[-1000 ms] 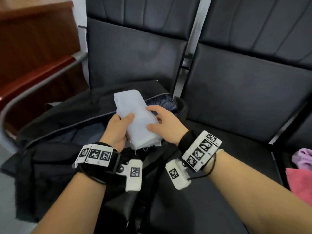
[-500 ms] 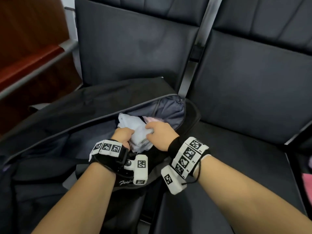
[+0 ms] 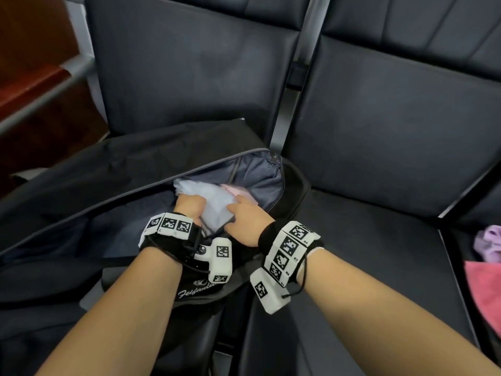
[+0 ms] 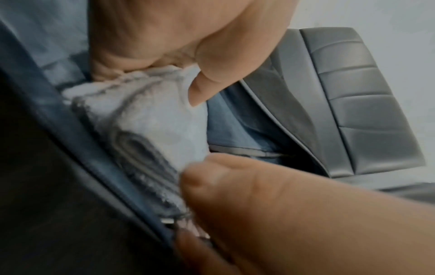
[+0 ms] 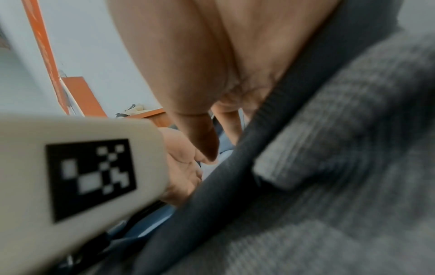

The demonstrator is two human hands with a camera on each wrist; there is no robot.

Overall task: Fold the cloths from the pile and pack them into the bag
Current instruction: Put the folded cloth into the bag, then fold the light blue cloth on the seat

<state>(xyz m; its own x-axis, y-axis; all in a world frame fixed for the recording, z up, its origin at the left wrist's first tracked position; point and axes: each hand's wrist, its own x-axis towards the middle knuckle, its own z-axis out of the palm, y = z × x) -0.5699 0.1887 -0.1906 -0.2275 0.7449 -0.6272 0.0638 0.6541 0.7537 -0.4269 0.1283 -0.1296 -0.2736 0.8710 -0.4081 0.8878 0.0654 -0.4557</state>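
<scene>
A folded white cloth (image 3: 215, 203) lies in the open mouth of the black bag (image 3: 113, 169) on the left seat, on top of a pink cloth (image 3: 235, 189). My left hand (image 3: 193, 206) grips the white cloth's left side, and in the left wrist view its thumb and fingers curl round the cloth (image 4: 153, 119). From the right, my right hand (image 3: 237, 214) pinches it, with a finger on top and the thumb at the near end. Both sets of fingertips are partly hidden inside the bag.
Loose purple (image 3: 488, 244) and pink (image 3: 485, 291) cloths lie at the far right edge. A bare dark seat (image 3: 366, 253) sits between them and the bag. Seat backs rise behind, and a metal armrest (image 3: 46, 96) and wooden furniture stand to the left.
Both hands brought the white cloth down from above the bag into its opening and pushed it deeper. My view has moved closer over the bag.
</scene>
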